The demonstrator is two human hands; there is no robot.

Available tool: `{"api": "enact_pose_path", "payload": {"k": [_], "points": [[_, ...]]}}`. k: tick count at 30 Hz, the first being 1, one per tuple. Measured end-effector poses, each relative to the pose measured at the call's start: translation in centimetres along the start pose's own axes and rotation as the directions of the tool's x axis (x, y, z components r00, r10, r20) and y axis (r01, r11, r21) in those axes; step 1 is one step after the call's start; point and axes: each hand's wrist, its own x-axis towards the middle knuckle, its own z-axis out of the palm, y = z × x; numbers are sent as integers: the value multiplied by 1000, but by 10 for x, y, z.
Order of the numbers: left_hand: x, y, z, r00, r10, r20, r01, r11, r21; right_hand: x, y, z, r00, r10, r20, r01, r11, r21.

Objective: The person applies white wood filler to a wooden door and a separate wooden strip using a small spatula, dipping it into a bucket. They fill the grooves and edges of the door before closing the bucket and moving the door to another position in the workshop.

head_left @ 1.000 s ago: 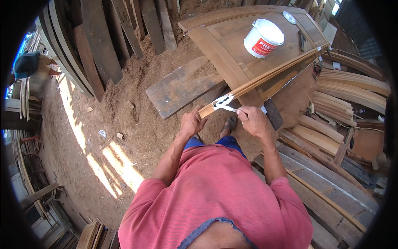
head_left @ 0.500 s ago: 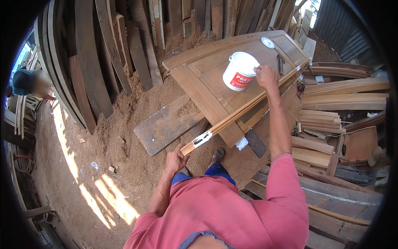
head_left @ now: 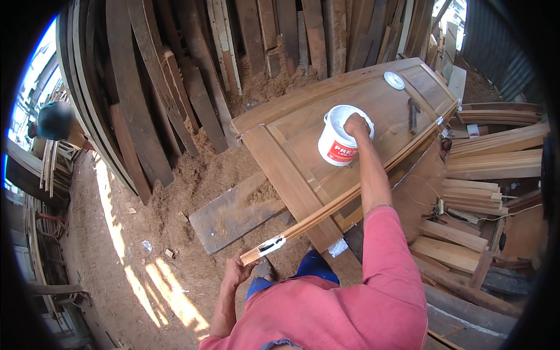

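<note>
Long brown wood strip (head_left: 315, 221): wht paste (head_left: 264, 247) round dark slot (head_left: 279, 240) nr end; lies person's side of wht bucket (head_left: 333, 140). L hand (head_left: 237, 270): fingers gripping strip end. R hand (head_left: 356, 125) in bucket; fingers hidden, can't tell.

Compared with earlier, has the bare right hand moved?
Yes: the right hand went forward, from the near end of the brown wooden strip into the white plastic bucket.

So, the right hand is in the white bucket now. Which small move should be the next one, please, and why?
Probably lift the right hand out of the white bucket and bring it toward the white smear on the wooden strip. That hand is down inside the bucket, while the left hand holds the strip's near end, close to the smear.
</note>
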Motion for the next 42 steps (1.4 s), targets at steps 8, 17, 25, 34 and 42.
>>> {"api": "enact_pose_path", "payload": {"k": [8,17,25,34,42], "points": [[-5,-34,13,999,-48,-18,45,988,-146,74,13,50,970,-111,216,104,994,45],[2,-15,6,999,35,1,-35,997,-71,1,48,-11,984,-128,126,9,736,677],[5,-9,-2,984,177,15,-177,984,-6,-107,74,-53,923,-361,136,75,513,855],[15,-9,0,964,253,87,-261,960,104,-290,60,-36,703,-571,424,85,659,747],[3,-3,-18,988,106,109,-116,989,89,-360,23,34,523,-644,559,238,739,630]]}}
